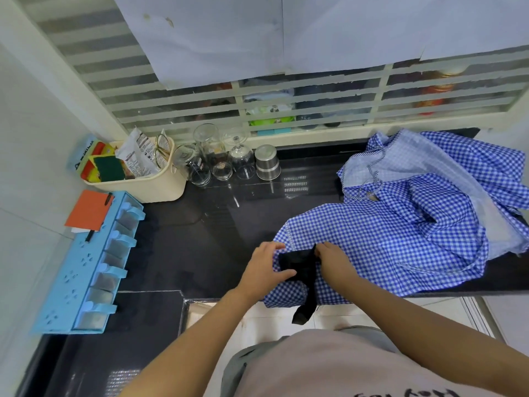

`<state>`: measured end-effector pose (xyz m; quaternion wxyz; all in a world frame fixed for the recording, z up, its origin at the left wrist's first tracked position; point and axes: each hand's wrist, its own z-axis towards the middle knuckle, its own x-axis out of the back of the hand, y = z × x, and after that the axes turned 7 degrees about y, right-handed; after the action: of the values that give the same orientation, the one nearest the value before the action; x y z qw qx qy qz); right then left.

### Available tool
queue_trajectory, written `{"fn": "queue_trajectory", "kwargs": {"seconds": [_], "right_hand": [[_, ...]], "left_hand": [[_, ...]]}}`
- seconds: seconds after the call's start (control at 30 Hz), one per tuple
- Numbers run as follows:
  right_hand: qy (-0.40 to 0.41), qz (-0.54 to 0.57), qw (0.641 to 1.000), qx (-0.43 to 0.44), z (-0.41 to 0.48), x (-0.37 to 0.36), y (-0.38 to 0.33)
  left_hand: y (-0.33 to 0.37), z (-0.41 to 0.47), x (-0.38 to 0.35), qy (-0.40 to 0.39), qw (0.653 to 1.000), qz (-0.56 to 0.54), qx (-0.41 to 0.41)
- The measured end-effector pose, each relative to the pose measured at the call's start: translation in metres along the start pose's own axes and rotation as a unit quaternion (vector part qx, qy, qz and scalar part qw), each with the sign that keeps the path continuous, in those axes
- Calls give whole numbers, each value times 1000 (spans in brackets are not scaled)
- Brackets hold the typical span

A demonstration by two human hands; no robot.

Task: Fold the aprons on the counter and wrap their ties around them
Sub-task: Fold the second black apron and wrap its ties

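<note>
Left hand (264,263) curled round the bunched black tie (310,293), thumb near, fingers far; right hand (333,260) pinching the same tie just beside. Soft, matte strip, long axis running toward the body, loose end dangling past the front edge. Beneath, crumpled blue-white gingham apron (386,253) spread on the glossy black tabletop (200,224), right of centre.

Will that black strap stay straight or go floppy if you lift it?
Probably floppy: the black tie already dangles limply over the edge of the counter. It looks thin, so it is likely light too.
</note>
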<state>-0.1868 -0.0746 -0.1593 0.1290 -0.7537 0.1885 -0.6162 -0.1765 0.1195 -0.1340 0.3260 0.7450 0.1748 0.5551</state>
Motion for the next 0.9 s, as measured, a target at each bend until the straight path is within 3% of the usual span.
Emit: {"fn": "queue_trajectory", "kwargs": {"seconds": [0.13,0.2,0.3,0.37,0.47,0.53,0.63,0.77,0.9], "right_hand": [[-7,23,1000,-20,0,4,0],[-9,55,996,-64,3,7,-2],[-39,132,979,-153,10,12,-3],[-70,231,950,-200,11,21,-2],[-127,394,876,-248,13,43,3],[-175,411,868,-216,14,65,2],[-182,437,872,-121,18,111,-11],[-103,411,905,44,19,180,-45],[13,332,940,80,32,244,-80]], "left_hand": [[2,-3,-25,-74,975,177,-111],[1,-1,-30,-65,971,207,-102],[0,6,-32,-70,981,168,-63],[4,12,-28,-75,986,140,-51],[24,25,-6,-84,992,76,-62],[42,37,19,-90,995,11,-44],[68,60,60,-66,992,-98,42],[111,76,116,-6,981,-184,53],[147,84,156,26,971,-236,0]]}}
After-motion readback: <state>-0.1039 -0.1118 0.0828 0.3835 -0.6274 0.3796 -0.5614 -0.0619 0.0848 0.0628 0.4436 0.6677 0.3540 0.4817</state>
